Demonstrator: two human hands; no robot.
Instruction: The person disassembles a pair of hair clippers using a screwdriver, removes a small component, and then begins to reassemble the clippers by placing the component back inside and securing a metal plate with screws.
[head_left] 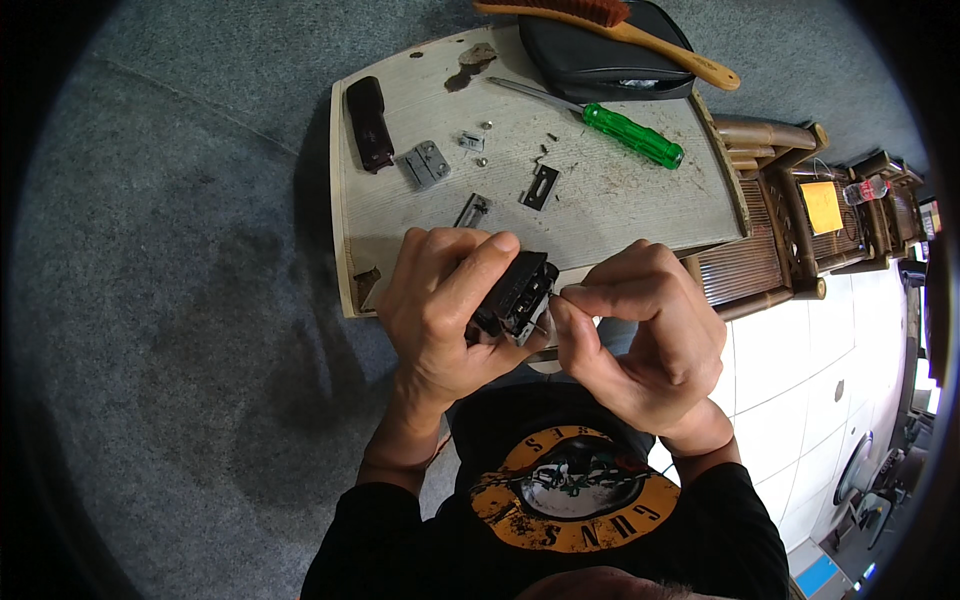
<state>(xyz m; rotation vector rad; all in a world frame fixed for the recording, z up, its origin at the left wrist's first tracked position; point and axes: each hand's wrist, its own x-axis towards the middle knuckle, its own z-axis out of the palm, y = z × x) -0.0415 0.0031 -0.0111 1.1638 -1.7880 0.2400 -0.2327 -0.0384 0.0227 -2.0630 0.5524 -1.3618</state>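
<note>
My left hand point(438, 305) is wrapped around the opened black body of what looks like a hair clipper point(522, 290), its inner parts facing right. My right hand point(645, 335) is closed in a pinch at the clipper's right edge. Whatever lies between its thumb and forefinger is too small to make out. Just beyond the left hand lies a slotted metal piece point(473, 211), partly covered by the fingers. A grey metal clipper blade point(427, 164) rests farther back, beside a long dark cover point(369, 124). To their right is a flat black slotted plate point(540, 187).
Small screws point(483, 161) and a little clear-grey part point(471, 141) are scattered on the pale wooden table point(620, 215). Behind them lie a green-handled screwdriver point(632, 134), a black zip pouch point(605, 60) and a wooden brush point(660, 42). Bamboo furniture point(745, 245) stands at the right.
</note>
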